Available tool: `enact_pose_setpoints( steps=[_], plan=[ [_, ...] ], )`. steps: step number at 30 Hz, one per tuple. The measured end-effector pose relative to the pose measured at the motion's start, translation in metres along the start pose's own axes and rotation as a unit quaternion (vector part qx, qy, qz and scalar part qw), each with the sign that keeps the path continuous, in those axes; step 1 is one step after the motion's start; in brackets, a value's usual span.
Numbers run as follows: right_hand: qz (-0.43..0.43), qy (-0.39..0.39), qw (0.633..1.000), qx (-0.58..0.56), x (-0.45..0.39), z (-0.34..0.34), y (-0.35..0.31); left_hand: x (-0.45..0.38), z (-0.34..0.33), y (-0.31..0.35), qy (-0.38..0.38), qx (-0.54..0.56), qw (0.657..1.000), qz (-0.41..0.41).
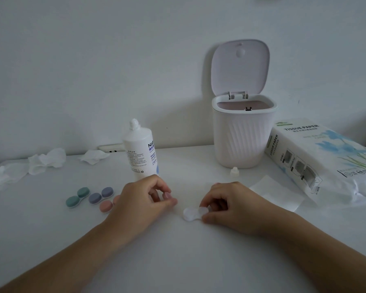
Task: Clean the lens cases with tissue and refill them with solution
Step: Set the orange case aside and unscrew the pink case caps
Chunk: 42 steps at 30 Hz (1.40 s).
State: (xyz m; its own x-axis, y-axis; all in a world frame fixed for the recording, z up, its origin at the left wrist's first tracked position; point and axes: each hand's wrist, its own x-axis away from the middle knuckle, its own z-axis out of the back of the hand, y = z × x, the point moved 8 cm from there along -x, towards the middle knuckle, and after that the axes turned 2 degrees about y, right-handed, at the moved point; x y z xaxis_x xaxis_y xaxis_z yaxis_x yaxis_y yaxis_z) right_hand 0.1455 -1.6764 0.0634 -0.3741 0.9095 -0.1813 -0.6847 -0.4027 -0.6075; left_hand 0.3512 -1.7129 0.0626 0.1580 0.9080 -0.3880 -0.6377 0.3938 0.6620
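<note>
A plain white wall backs a white surface seen from the head camera, in dim, bluish light. Against the wall stands a small ribbed white bin with its hinged lid tipped up and open. To the right of it lies a pack of tissue paper on its side, with one flat sheet of tissue spread on the surface just in front of it. A small white bottle cap stands near the foot of the bin. Left of the bin the solution bottle stands upright with its neck uncapped. Further left, along the wall, lie crumpled used tissues and.

Near the middle, the right hand pinches a clear lens case at its right well, between thumb and curled fingers; the case lies on the surface between the two hands. The left hand is just apart from the case, fingers curled with thumb and fingertips drawn together; whether they hold something small cannot be told. Left of that hand three closed lens cases lie close together: a green lens case, a purple lens case and a pink lens case partly hidden behind the left wrist
</note>
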Motion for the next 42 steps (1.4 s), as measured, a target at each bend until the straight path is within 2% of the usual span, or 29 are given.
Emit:
enact_pose_setpoints(
  steps=[4, 9, 13, 18, 21, 26, 34, 39, 42],
  plan=[
    [-0.001, 0.001, 1.000, -0.001, 0.000, 0.000, 0.000, 0.001, 0.001, -0.001, -0.014, -0.103, 0.995, -0.006],
    [-0.002, 0.002, 1.000, 0.001, 0.000, 0.000, 0.000, 0.000, 0.002, 0.004, -0.029, -0.138, 0.990, -0.018],
    [-0.002, 0.003, 1.000, 0.001, 0.000, 0.000, -0.001, 0.001, 0.001, 0.005, -0.049, -0.113, 0.992, -0.015],
    [0.004, 0.000, 1.000, 0.008, 0.001, 0.001, -0.002, 0.016, -0.009, 0.031, -0.089, -0.033, 0.992, -0.088],
    [0.007, -0.003, 1.000, 0.018, 0.001, 0.000, -0.003, 0.022, -0.018, 0.037, -0.113, -0.005, 0.991, -0.070],
    [0.009, -0.001, 1.000, 0.023, 0.002, 0.000, -0.003, 0.027, -0.028, 0.035, -0.127, -0.022, 0.991, -0.043],
    [0.014, 0.002, 1.000, 0.021, 0.001, -0.001, 0.002, 0.028, -0.031, 0.033, -0.113, -0.005, 0.993, -0.020],
    [0.005, 0.034, 0.999, -0.008, 0.003, 0.008, 0.004, 0.029, -0.031, 0.033, -0.108, 0.006, 0.994, -0.015],
    [-0.032, 0.106, 0.992, -0.057, 0.010, 0.033, 0.012, 0.029, -0.030, 0.032, -0.097, 0.010, 0.995, -0.014]
  ],
)
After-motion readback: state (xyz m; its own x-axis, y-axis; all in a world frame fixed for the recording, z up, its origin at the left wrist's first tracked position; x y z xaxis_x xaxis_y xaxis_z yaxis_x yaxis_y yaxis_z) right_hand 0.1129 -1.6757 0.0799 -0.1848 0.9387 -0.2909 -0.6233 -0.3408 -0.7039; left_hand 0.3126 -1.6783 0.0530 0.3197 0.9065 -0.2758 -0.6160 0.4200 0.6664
